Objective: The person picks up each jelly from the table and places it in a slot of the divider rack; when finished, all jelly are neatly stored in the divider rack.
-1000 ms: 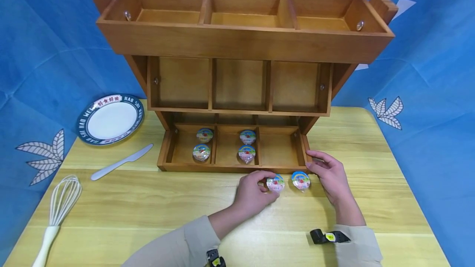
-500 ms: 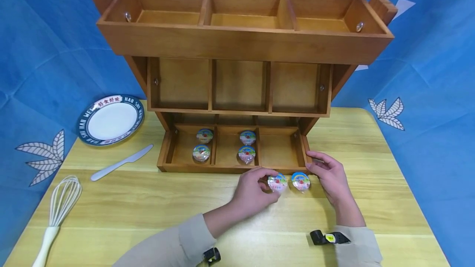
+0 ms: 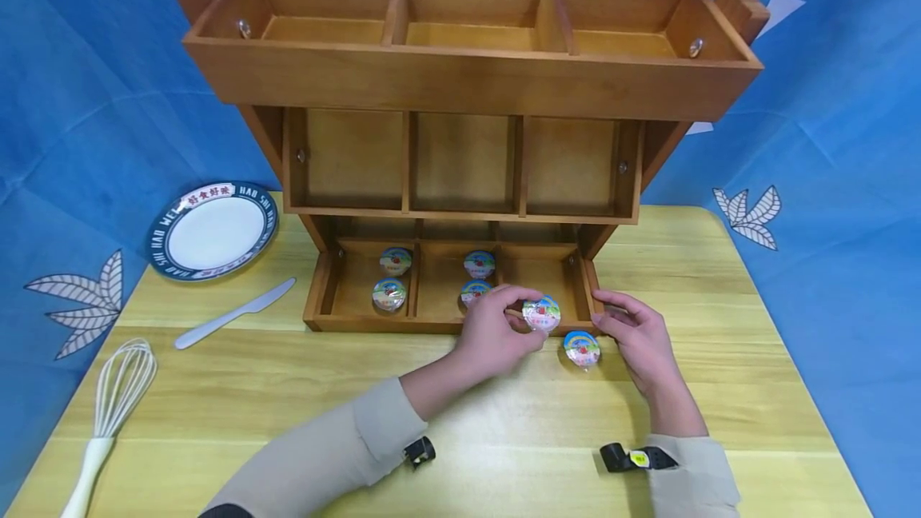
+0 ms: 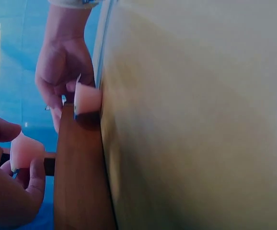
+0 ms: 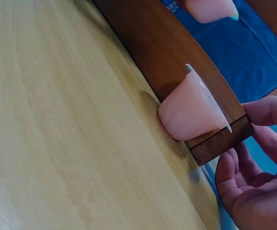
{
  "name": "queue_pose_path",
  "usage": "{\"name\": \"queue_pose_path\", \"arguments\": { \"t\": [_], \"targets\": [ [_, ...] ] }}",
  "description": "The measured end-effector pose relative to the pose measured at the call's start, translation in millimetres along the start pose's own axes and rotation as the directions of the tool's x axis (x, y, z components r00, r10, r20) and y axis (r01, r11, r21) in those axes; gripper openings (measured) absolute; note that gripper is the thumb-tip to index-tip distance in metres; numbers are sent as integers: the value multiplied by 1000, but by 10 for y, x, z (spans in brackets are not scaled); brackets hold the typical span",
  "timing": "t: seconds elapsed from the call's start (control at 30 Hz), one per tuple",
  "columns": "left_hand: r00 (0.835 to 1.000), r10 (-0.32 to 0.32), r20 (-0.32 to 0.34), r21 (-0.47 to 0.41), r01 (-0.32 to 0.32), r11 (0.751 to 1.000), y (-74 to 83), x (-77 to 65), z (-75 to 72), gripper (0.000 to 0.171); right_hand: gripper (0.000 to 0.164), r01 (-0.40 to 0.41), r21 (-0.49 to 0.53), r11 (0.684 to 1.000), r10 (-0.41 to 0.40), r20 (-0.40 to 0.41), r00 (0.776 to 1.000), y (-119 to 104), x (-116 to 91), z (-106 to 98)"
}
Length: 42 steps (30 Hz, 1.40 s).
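Note:
My left hand [image 3: 496, 330] pinches a small pink jelly cup [image 3: 541, 314] with a printed lid, held over the front edge of the wooden rack's [image 3: 360, 326] bottom tier, at the right compartment. In the left wrist view that same cup [image 4: 27, 151] sits between thumb and fingers. My right hand [image 3: 643, 346] holds the front right corner of the bottom tier. Another jelly cup [image 3: 581, 349] stands on the table just before that corner; the right wrist view shows its pink side [image 5: 191, 110]. Two cups [image 3: 389, 294] lie in the left compartment, two [image 3: 479, 264] in the middle one, partly behind my left hand.
The rack's upper tiers [image 3: 468, 78] overhang the bottom one, each split into three compartments. On the left of the table are a plate [image 3: 219, 234], a pale knife [image 3: 233, 314] and a whisk [image 3: 115, 406]. A blue cloth [image 3: 827, 102] hangs behind.
My left hand has lifted the jelly cup from the table in front of the rack, up and forward to the right compartment's front edge. The right hand stays at the corner.

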<state>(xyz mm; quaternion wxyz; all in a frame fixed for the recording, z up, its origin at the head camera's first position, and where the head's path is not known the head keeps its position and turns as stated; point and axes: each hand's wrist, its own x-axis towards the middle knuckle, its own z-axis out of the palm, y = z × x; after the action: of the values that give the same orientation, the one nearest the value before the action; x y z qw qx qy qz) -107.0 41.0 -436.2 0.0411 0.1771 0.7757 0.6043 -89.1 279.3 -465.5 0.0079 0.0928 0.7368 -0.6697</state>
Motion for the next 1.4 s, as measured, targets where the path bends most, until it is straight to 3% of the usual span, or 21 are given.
{"name": "queue_pose_path", "arguments": {
  "t": [0.23,0.4,0.57,0.8,0.97,1.23,1.4],
  "targets": [
    [1000,24,-14,22,-24,999,-1,270,35,43,41,3,5,1000,-3,2,1000,4,-5,-5],
    [999,-45,-30,-19,45,999,-33,443,140,42,41,8,14,1000,-7,-3,1000,12,-7,-5],
    [988,-138,-75,-1,139,990,-92,570,261,42,40,21,1,1000,-21,-5,1000,27,2,0],
    [987,-118,-112,103,130,986,-106,718,391,43,39,21,-12,1000,-21,-8,1000,21,6,4],
    [977,-158,-140,152,179,972,-117,800,466,42,40,21,-6,1000,-21,-11,1000,14,12,2],
    [952,-256,-170,133,279,951,-168,861,537,44,39,42,13,999,-42,-2,999,20,20,1],
    [944,-284,-166,109,304,947,-178,874,530,43,39,39,6,999,-39,-7,999,22,20,0]
  ]
}}
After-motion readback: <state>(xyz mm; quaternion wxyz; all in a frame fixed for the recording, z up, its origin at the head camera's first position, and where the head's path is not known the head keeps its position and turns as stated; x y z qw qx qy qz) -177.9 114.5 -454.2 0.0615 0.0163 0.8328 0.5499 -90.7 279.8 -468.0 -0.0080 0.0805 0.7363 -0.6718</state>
